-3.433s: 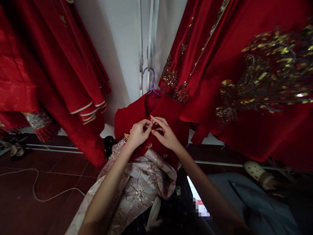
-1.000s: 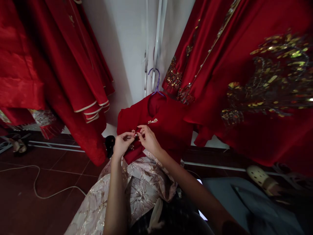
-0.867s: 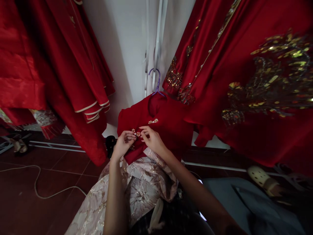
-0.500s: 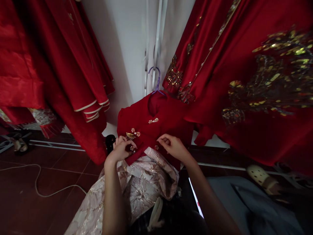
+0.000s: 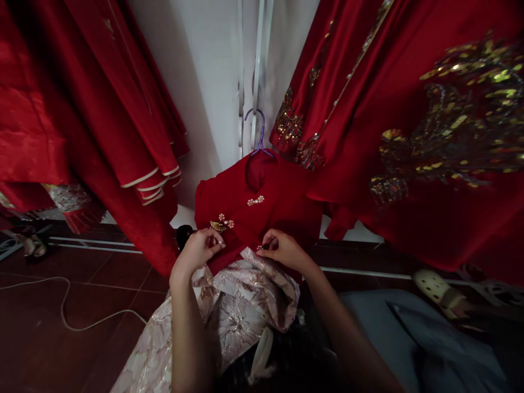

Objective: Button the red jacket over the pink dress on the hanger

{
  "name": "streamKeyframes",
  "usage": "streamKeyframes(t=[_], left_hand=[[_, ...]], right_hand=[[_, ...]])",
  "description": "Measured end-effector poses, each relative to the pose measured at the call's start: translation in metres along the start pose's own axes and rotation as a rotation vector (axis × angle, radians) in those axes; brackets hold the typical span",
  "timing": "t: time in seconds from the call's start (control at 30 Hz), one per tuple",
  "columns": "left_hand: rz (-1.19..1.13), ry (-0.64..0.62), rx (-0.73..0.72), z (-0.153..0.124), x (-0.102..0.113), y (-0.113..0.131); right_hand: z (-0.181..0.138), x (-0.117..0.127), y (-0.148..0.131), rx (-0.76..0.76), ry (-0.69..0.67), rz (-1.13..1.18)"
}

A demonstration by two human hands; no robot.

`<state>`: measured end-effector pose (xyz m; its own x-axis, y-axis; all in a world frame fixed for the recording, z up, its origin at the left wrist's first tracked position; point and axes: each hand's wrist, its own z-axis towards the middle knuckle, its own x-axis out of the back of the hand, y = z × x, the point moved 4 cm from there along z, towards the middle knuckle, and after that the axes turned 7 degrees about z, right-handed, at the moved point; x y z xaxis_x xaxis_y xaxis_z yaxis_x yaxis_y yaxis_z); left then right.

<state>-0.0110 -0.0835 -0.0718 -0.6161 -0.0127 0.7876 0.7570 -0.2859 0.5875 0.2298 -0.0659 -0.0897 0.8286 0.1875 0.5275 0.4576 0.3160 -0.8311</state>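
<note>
Left hand (image 5: 200,250): pinches a small white-beaded clasp piece (image 5: 221,243) at its three o'clock.
Red round-necked cloth top (image 5: 282,194): on a purple hook-topped hanger (image 5: 261,138) toward twelve o'clock, lower front between the hands.
Right hand (image 5: 283,250): pinches a second beaded piece (image 5: 260,247) at nine o'clock.

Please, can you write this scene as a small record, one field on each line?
Left hand: fingertips at a partly hidden pearl ornament; firmness of grip unclear
Right hand: thumb and finger pinching a pearl flower
Garment: red top on a purple hanger
Neck clasp: lies below the neckline, untouched
Below: pale patterned fabric
Floor: thin cable
</note>
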Motion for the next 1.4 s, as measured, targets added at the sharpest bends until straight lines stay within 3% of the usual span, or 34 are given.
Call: streamKeyframes(t=[0.1,0.23,0.37,0.5,0.67,0.77,0.87,1.03,1.4], left_hand=[[-0.139,-0.001,0.019,-0.003,0.002,-0.004],[-0.188,0.028,-0.015,-0.004,0.000,-0.005],[-0.223,-0.047,-0.010,0.000,-0.006,-0.006],[-0.302,-0.124,0.022,0.001,-0.012,-0.011],[-0.344,-0.113,0.024,0.002,-0.013,-0.015],[-0.374,-0.077,0.007,0.004,-0.013,-0.014],[-0.417,-0.050,-0.008,0.006,-0.012,-0.009],[-0.421,-0.047,-0.016,0.006,-0.011,-0.006],[-0.338,-0.080,0.018,0.009,-0.023,-0.022]], right_hand=[[0.000,-0.001,0.003,-0.046,0.031,0.026],[-0.001,-0.011,0.008,-0.081,-0.060,0.061],[-0.002,-0.015,0.011,-0.134,-0.093,0.051],[-0.003,-0.002,0.006,-0.141,-0.025,-0.023],[-0.010,0.007,-0.022,-0.184,-0.055,0.323],[-0.010,-0.010,-0.045,-0.141,-0.091,0.526],[-0.001,-0.036,-0.052,-0.080,0.014,0.589],[0.014,-0.067,-0.042,0.018,0.148,0.368],[0.011,-0.067,-0.037,0.089,0.197,0.169]])
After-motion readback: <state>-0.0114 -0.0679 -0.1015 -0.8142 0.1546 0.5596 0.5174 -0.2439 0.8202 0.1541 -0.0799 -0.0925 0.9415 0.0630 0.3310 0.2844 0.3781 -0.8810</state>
